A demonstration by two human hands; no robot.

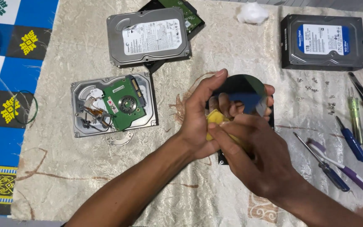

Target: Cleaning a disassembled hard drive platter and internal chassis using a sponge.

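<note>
While your left hand (198, 122) grips the shiny disk platter (242, 90) by its edge above the cream cloth (215, 46), your right hand (253, 159) pinches a yellow pad (215, 120) against it, fingers pressed together. An opened drive (112, 105) lies well to the left.

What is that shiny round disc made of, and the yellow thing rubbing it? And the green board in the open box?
The round disc looks like polished metal or glass: it mirrors blue shapes like a mirror. The yellow pad, pinched between both hands, looks soft, perhaps sponge or cloth; most of it is hidden. The green board looks like rigid circuit-board plastic with small metal parts, sitting in a dull silvery metal case.
</note>
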